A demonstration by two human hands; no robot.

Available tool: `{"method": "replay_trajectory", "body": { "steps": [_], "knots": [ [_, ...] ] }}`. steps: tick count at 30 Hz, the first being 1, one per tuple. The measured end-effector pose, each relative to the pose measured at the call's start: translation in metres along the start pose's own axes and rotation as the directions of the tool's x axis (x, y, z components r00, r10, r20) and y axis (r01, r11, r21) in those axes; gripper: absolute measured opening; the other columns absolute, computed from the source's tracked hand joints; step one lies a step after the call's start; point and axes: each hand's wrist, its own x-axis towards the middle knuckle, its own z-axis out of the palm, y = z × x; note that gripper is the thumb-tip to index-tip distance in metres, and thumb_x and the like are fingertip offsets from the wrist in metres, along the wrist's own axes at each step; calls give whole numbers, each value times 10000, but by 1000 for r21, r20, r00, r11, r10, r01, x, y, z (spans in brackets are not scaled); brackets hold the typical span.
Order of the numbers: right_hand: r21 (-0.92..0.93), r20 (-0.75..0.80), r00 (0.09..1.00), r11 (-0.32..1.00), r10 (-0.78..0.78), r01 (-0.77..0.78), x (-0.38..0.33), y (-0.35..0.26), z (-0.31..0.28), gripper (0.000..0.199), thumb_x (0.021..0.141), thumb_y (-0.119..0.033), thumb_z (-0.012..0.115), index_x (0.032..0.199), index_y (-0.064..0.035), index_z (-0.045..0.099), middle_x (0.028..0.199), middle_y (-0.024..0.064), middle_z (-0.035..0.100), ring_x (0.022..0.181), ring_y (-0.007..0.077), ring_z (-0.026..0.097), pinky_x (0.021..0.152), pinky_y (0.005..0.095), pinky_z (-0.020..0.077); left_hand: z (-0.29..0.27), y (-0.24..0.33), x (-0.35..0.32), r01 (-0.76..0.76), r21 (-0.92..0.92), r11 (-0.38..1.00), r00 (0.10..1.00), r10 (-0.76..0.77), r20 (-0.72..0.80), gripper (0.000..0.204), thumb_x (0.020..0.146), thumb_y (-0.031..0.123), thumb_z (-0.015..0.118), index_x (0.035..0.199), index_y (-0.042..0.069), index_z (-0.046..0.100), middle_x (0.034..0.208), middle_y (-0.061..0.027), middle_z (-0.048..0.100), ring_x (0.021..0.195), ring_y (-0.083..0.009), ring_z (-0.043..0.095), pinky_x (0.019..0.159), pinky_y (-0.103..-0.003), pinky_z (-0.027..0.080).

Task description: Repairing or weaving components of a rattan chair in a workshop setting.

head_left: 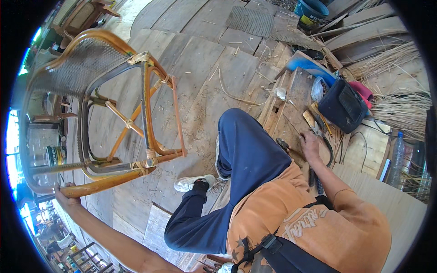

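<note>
Left hand (67, 193): closed around the near leg of the tipped rattan chair (98, 113), far left.
Right hand (311, 144): loosely curled, resting among hand tools (314, 125) on the low wooden table (296, 91), right; whether it grips one, cannot tell.

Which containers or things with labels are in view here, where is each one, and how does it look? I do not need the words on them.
Bucket: top edge, right of centre; round, blue, with a light label band.
Tin can: far left, behind the rattan chair; round, with a yellow and dark label.
Plastic bottle: far right, upright; clear, blue cap.
No signs or screens show.
</note>
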Motion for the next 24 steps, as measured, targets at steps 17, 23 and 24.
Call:
{"method": "replay_trajectory", "body": {
  "steps": [17,23,24],
  "knots": [
    [-99,-132,991,995,-15,2,120,2,41,245,810,-219,581,965,-30,581,884,196,600,868,352,568,739,412,439,5,-70,-16,-76,-270,960,996,64,-55,634,877,575,346,1113,8,503,1055,-170,561,973,-352,543,882,-565,430],
    [-84,-34,999,996,-38,35,132,36,32,236,865,-185,490,1009,-21,580,969,215,610,898,370,574,777,422,438,91,-131,-53,-490,-163,856,842,513,164,504,913,472,411,1066,6,529,1027,-164,581,932,-339,562,879,-518,430],
    [-143,-29,998,988,48,-52,128,41,21,221,882,-172,461,974,-9,579,959,228,601,898,399,558,775,438,426,143,-93,-142,-57,-594,803,998,70,-1,438,918,430,452,1063,22,513,993,-146,582,931,-300,566,891,-481,436]
  ]
}}
